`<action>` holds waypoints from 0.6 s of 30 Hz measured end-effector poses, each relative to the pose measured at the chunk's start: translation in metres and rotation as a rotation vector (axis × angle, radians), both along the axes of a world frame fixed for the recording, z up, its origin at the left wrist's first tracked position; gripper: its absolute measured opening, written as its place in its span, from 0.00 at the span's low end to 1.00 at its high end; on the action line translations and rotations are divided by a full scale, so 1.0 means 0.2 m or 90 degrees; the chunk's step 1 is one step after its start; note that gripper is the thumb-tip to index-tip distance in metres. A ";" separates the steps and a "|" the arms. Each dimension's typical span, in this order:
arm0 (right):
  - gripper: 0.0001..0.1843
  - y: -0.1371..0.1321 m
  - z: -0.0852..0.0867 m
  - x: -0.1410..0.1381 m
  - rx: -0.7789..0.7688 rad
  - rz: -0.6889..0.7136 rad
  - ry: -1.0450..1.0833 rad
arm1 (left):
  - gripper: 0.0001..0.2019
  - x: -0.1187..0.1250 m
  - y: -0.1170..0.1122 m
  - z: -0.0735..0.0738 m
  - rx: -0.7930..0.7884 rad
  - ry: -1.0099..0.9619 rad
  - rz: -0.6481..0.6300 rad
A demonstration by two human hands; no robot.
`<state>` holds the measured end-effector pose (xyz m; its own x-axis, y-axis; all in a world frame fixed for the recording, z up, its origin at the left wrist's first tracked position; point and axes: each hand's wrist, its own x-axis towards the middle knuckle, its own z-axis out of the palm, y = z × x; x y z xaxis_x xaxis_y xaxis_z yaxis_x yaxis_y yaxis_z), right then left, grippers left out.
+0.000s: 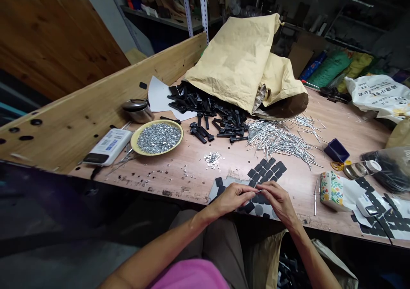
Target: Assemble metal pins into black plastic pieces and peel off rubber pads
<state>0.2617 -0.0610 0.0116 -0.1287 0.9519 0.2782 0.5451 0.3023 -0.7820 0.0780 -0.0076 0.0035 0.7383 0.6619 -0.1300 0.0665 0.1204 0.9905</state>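
My left hand (238, 196) and my right hand (278, 199) meet over the table's front edge, fingertips pinched close together. Between them shows a short length of thin metal rod (260, 191), mostly covered by the fingers. Below and just beyond the hands lies a light sheet (230, 181) with rows of black rounded pads (263, 169) stuck or laid on it. A small heap of metal washers (212, 159) sits to the left, past my left hand. Farther back is a pile of thin metal rods (280, 139), beside many black plastic parts (224, 120).
A yellow bowl of small metal pieces (133, 141), a white device (109, 147) and a lidded metal pot (138, 111) stand left. Large paper sacks (235, 58) lie at the back. Right are a blue box (336, 150), a floral carton (331, 188) and a jar (358, 169).
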 end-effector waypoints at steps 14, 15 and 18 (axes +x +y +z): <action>0.16 -0.01 0.03 0.04 0.044 -0.005 -0.100 | 0.15 0.04 -0.04 0.02 0.093 0.051 0.093; 0.16 -0.01 0.03 0.04 0.052 -0.007 -0.106 | 0.15 0.05 -0.04 0.02 0.100 0.060 0.090; 0.16 -0.01 0.02 0.05 0.056 -0.004 -0.121 | 0.15 0.06 -0.05 0.01 0.129 0.067 0.052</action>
<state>0.2708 -0.0630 0.0158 -0.1802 0.9260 0.3318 0.6821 0.3606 -0.6361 0.0897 -0.0168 0.0046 0.6701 0.7396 -0.0620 0.1694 -0.0711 0.9830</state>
